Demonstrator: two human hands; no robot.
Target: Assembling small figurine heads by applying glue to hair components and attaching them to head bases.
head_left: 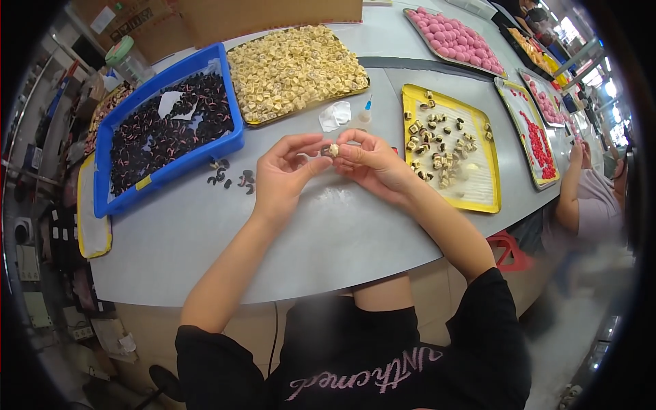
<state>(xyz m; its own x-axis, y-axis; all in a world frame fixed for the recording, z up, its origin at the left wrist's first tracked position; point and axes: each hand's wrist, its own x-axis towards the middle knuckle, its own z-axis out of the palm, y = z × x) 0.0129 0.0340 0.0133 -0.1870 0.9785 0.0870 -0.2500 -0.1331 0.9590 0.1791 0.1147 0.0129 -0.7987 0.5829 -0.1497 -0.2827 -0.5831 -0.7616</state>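
Observation:
Between the fingertips of both my hands, over the grey table, is a small cream-coloured piece (333, 150) with a dark part. My left hand (287, 167) pinches it from one side and my right hand (377, 166) from the other. Several loose black curved pieces (246, 180) lie on the table left of my left hand. To the right of my right hand, a yellow-rimmed tray (497, 174) carries scattered small cream-and-black pieces (445, 162). Just beyond my fingers stand a small bottle with a blue needle tip (366, 113) and a crumpled white tissue (335, 116).
A blue bin (238, 137) of black curved pieces stands at the left. Behind it, a tray (256, 124) is heaped with cream pieces. Pink balls (458, 41) and red pieces (538, 147) fill trays farther right. Another person (581, 191) sits at the right, near a red stool (509, 251).

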